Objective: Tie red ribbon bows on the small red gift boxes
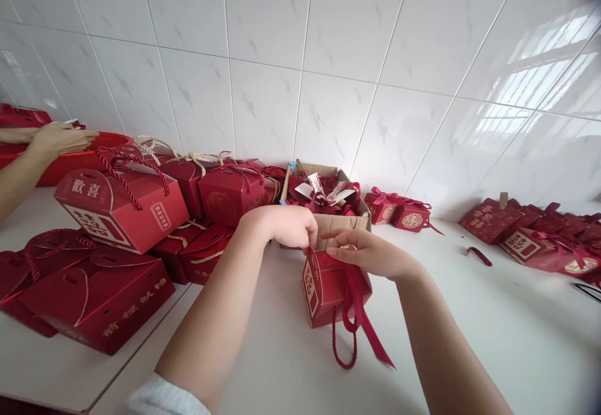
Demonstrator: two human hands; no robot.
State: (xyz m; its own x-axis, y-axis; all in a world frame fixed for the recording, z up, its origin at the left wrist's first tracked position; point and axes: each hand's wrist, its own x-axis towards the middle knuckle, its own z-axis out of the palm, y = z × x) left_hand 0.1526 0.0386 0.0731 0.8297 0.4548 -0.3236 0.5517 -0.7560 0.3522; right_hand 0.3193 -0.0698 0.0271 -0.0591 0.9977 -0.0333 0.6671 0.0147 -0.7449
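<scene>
A small red gift box with white-and-red lettering on its end stands upright on the white tabletop in front of me. My left hand pinches the box's upper left edge between thumb and bent fingers. Across the top lies my right hand, its thumb on the near side and its fingers reaching over toward the left hand; part of the lid is hidden beneath it. A dark red satin ribbon trails down the box's side. Below it, a red rope handle loops onto the table.
Behind the box sits an open cardboard carton full of red pieces. Larger red boxes with rope handles are stacked at left. Small ribboned boxes stand by the tiled wall, more at far right. Another person's hand works over a red basin.
</scene>
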